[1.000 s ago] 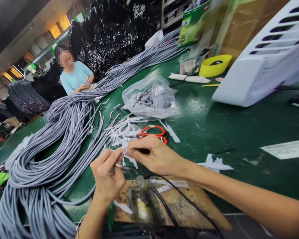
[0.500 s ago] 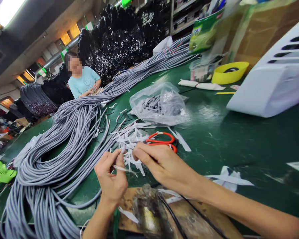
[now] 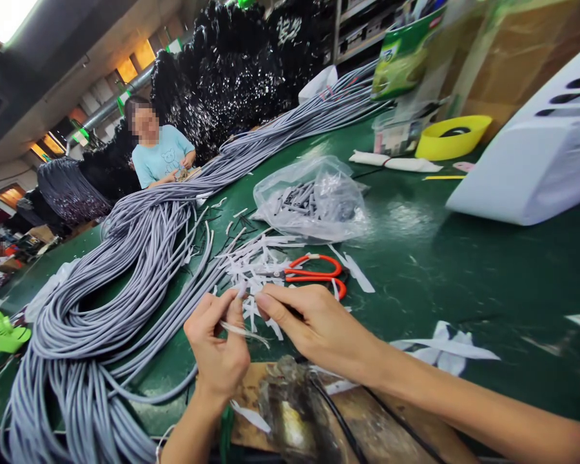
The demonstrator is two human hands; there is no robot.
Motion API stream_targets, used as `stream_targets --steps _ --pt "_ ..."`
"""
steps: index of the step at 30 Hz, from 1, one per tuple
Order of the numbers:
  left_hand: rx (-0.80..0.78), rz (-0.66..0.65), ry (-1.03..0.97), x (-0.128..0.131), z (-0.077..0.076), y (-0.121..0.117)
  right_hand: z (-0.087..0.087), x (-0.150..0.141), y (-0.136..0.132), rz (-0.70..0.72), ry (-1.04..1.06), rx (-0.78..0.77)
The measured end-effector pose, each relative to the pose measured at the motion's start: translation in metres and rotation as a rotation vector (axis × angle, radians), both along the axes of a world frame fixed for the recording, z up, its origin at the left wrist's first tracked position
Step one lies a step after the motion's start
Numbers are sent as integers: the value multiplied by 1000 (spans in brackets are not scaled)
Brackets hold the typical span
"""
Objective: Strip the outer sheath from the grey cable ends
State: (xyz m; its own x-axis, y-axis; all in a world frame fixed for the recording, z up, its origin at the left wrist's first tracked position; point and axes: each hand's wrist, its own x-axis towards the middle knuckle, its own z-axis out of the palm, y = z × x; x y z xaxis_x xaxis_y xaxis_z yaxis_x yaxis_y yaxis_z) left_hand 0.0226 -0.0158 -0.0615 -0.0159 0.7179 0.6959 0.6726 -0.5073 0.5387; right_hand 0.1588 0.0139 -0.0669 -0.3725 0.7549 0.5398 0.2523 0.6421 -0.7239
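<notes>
My left hand (image 3: 217, 338) and my right hand (image 3: 314, 322) meet fingertip to fingertip above the near edge of the green table (image 3: 439, 258). Both pinch a thin pale strip (image 3: 244, 333) that trails out from my left fingers. Just beyond them lies a heap of white paper strips (image 3: 256, 267) with red-handled scissors (image 3: 314, 270) on its right side. A thick bundle of grey cables (image 3: 125, 270) sweeps along the left. Below my hands a brown wooden board (image 3: 367, 419) carries a dark lump wrapped in clear plastic (image 3: 290, 406) and a black wire.
A clear bag of grey cable pieces (image 3: 314, 200) lies mid-table. A white slatted appliance (image 3: 536, 161), a yellow bowl (image 3: 452, 136) and a clear tub stand at the right back. A person in a light blue shirt (image 3: 162, 158) sits across. Black bundles pile up behind.
The view has tilted slightly upward. My hands stay together at the strip, and the pale strip now trails further out from my left fingers.
</notes>
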Motion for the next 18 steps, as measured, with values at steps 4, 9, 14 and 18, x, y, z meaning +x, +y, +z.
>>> stream_targets --steps 4,9,14,18 --pt "5 2 -1 0 0 0 1 1 1 12 20 -20" --pt "7 -19 20 2 1 2 -5 -6 -3 26 131 -123" --pt "-8 -32 103 9 -3 -3 -8 -10 0 25 446 -373" --pt "-124 -80 97 13 -1 -6 4 6 11 -85 676 -423"
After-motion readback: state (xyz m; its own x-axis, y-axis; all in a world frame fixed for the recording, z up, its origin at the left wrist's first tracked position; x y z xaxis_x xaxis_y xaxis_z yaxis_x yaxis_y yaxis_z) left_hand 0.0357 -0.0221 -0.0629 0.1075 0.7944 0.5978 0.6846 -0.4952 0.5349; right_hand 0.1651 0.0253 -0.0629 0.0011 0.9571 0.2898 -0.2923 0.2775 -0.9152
